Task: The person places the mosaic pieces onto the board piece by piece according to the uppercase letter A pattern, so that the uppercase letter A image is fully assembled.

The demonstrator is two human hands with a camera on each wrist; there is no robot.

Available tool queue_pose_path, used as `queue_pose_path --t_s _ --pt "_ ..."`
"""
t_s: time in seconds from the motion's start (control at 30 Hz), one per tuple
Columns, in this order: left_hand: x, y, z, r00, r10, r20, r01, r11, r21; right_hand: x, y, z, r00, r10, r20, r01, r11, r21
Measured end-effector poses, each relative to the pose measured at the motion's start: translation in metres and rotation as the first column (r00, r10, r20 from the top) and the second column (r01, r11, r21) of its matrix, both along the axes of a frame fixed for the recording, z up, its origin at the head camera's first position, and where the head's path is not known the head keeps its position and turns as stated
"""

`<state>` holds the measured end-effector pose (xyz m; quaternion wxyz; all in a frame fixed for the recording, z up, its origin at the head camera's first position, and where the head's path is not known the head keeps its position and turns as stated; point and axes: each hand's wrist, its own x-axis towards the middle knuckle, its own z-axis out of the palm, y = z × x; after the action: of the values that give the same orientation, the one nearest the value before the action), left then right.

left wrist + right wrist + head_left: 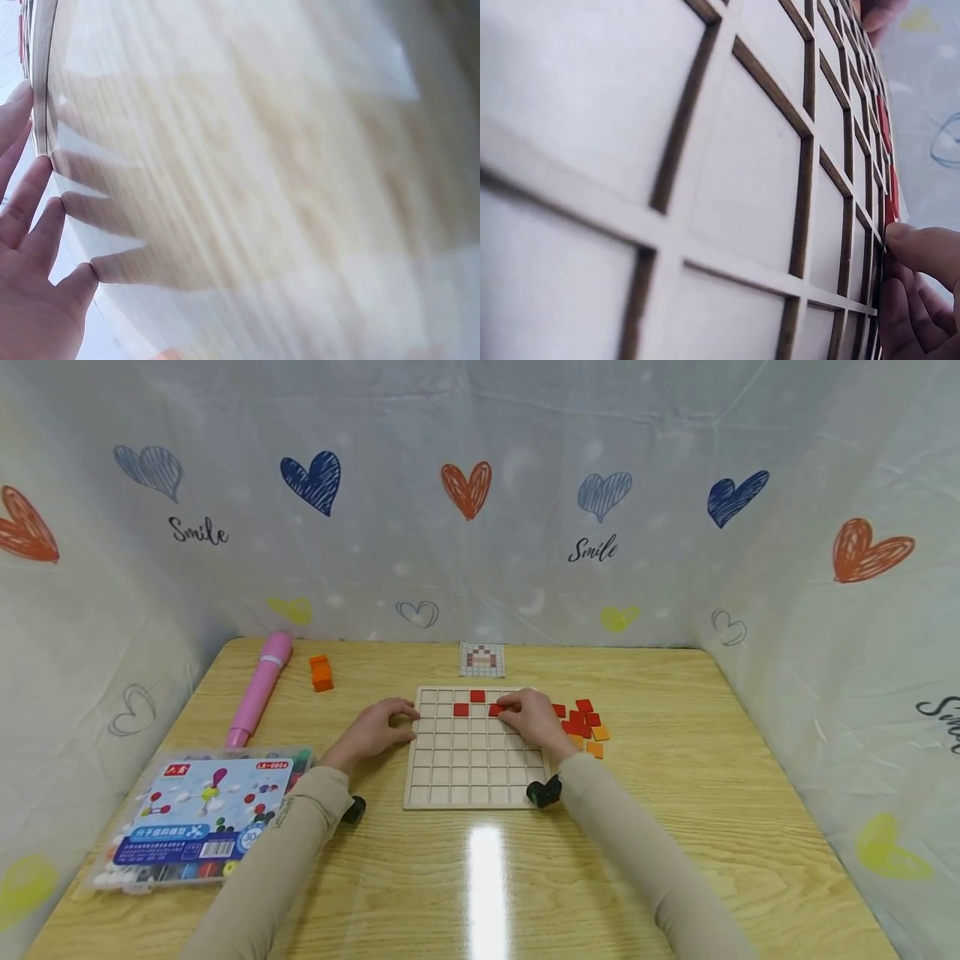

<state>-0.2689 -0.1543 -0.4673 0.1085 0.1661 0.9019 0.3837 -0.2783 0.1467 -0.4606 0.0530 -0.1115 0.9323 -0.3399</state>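
A pale wooden grid board [480, 777] lies on the table before me. One red square tile [477, 697] sits in its top row, with another red tile [461, 710] one row lower to the left. Between thumb and fingertips my right hand [534, 720] pinches a third red tile [495, 710] at a second-row cell; in the right wrist view the thumb is right on the tile's edge. Along the board's left edge, my left hand [375, 728] rests its spread fingertips. Loose red tiles [577, 723] and orange tiles [595, 749] lie beside the right hand.
Behind the board lies a small pattern card [482, 660]. A pink cylindrical stick [258, 689] and an orange block [321, 673] are at the back left. A clear plastic box [202, 818] with a molecule-model label lies beside the left forearm.
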Motion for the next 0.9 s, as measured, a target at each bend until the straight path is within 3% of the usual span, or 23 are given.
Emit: queue_pose_path --t_s 0.27,0.9 --pt "0.0004 0.0001 0.0021 1.0 -0.002 0.001 0.002 1.0 -0.003 -0.002 -0.0035 0.0008 0.997 0.055 -0.059 -0.051 0.996 0.073" --pt "0.002 0.0009 0.0037 1.0 0.001 0.006 -0.001 1.0 -0.006 0.0004 -0.0079 0.0003 1.0 -0.009 0.004 0.009 1.0 -0.003"
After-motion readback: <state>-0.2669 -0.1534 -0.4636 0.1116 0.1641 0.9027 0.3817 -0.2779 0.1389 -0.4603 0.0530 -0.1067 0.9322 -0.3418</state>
